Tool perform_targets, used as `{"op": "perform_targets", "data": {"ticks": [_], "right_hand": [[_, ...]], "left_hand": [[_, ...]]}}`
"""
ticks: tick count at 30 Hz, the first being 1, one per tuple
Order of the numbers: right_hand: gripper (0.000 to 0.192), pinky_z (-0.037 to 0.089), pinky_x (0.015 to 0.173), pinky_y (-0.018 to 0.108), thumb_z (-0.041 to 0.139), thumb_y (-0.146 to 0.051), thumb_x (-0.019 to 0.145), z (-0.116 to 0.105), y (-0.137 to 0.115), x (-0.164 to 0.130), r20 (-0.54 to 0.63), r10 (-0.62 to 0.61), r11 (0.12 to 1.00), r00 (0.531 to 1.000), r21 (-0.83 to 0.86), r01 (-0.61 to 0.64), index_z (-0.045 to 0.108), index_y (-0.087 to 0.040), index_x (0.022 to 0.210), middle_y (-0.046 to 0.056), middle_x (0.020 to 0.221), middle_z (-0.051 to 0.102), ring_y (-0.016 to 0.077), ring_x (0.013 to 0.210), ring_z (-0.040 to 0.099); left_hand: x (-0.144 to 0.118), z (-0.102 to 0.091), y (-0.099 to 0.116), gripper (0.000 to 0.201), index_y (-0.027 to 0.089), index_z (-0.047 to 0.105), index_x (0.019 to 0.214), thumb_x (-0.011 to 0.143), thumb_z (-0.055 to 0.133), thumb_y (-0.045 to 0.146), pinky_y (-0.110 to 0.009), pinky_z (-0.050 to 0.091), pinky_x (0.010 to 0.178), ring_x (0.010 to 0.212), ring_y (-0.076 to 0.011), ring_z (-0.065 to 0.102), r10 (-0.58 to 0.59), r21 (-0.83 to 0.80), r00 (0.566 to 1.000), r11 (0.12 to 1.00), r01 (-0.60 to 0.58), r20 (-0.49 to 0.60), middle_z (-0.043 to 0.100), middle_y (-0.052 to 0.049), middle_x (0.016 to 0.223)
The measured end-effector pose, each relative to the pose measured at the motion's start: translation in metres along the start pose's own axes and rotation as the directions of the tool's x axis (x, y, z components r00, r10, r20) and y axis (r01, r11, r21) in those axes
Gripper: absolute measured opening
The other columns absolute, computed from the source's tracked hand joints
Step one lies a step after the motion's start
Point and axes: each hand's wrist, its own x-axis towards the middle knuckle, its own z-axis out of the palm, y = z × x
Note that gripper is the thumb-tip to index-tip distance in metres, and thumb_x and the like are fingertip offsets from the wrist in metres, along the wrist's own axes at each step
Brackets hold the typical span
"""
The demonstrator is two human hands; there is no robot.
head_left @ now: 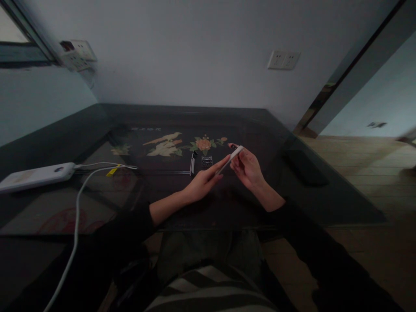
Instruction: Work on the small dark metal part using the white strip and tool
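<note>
Left hand (202, 184) and right hand (249, 169) fingers clamp a white object (236, 151) right of the small block (207, 161); handling appears underway, next requiring steadiness.

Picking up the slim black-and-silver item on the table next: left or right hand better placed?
Probably left. The left hand is nearer the slim item; the right hand is beyond the white object. Both hands hold that object, so the right might steady it alone.
</note>
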Motion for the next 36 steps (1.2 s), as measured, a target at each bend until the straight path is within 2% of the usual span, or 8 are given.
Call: {"op": "perform_targets", "data": {"ticks": [9,14,17,22,28,32,36], "right_hand": [[0.033,0.020,0.042,0.025,0.074,-0.048,0.071,-0.0003,0.0010,0.0018,0.010,0.006,0.999,1.000,0.051,-0.006,0.063,-0.021,0.088,-0.008,0.051,0.043,0.0057,0.042,0.032],[0.039,0.022,0.043,0.026,0.072,-0.051,0.072,-0.0015,0.0015,0.0007,-0.022,0.018,1.000,1.000,-0.005,-0.018,0.064,-0.021,0.096,-0.008,0.052,0.041,0.0064,0.043,0.031],[0.040,0.024,0.043,0.025,0.072,-0.049,0.073,-0.0016,0.0014,0.0000,-0.021,0.021,1.000,1.000,0.001,-0.021,0.065,-0.021,0.101,-0.009,0.051,0.040,0.0061,0.043,0.031],[0.038,0.024,0.042,0.025,0.073,-0.049,0.071,-0.0018,0.0018,0.0013,-0.030,0.015,1.000,0.999,-0.006,-0.015,0.065,-0.022,0.097,-0.009,0.051,0.041,0.0059,0.043,0.031],[0.036,0.019,0.041,0.025,0.076,-0.048,0.068,-0.0035,0.0042,0.0033,-0.018,0.023,0.999,1.000,0.033,-0.022,0.060,-0.023,0.087,-0.009,0.050,0.043,0.0055,0.041,0.030],[0.036,0.019,0.041,0.024,0.077,-0.048,0.067,-0.0037,0.0038,0.0032,-0.016,0.033,0.999,0.999,0.036,-0.032,0.060,-0.023,0.087,-0.009,0.050,0.042,0.0055,0.040,0.030],[0.037,0.019,0.040,0.025,0.075,-0.049,0.069,-0.0035,0.0027,0.0025,-0.021,0.029,0.999,0.999,0.014,-0.028,0.062,-0.021,0.090,-0.009,0.051,0.042,0.0056,0.041,0.031]], "left_hand": [[0.0043,-0.0054,-0.0036,0.058,0.020,0.025,0.149,0.093,0.040,0.027,-0.032,0.049,0.083,0.083,-0.0169,0.060,-0.034,-0.012,0.997,0.999,0.033,-0.065,0.064,-0.011,0.117],[0.0010,-0.0034,-0.0034,0.060,0.021,0.022,0.150,0.094,0.041,0.027,-0.029,0.049,0.072,0.066,-0.0121,0.054,-0.043,-0.001,0.999,0.999,0.043,0.017,0.067,-0.007,0.103],[-0.0007,-0.0022,-0.0021,0.059,0.022,0.022,0.149,0.094,0.040,0.028,-0.028,0.048,0.070,0.064,-0.0114,0.052,-0.017,-0.003,0.998,1.000,0.018,0.055,0.067,-0.007,0.102],[0.0020,-0.0038,-0.0015,0.058,0.022,0.025,0.149,0.093,0.042,0.026,-0.029,0.049,0.073,0.068,-0.0117,0.053,-0.025,-0.023,0.999,0.999,0.025,0.026,0.065,-0.008,0.111],[0.0053,-0.0061,-0.0049,0.058,0.023,0.028,0.148,0.092,0.042,0.025,-0.030,0.050,0.076,0.077,-0.0152,0.058,-0.045,-0.045,0.998,0.998,0.043,-0.041,0.066,-0.010,0.112],[0.0048,-0.0061,-0.0077,0.059,0.023,0.025,0.149,0.093,0.041,0.027,-0.027,0.049,0.069,0.068,-0.0128,0.054,-0.063,-0.070,0.998,0.996,0.061,-0.029,0.066,-0.010,0.109],[0.0034,-0.0053,-0.0089,0.061,0.023,0.021,0.150,0.093,0.043,0.028,-0.024,0.046,0.064,0.059,-0.0092,0.048,-0.072,-0.080,0.997,0.994,0.073,0.019,0.067,-0.006,0.097]]}}
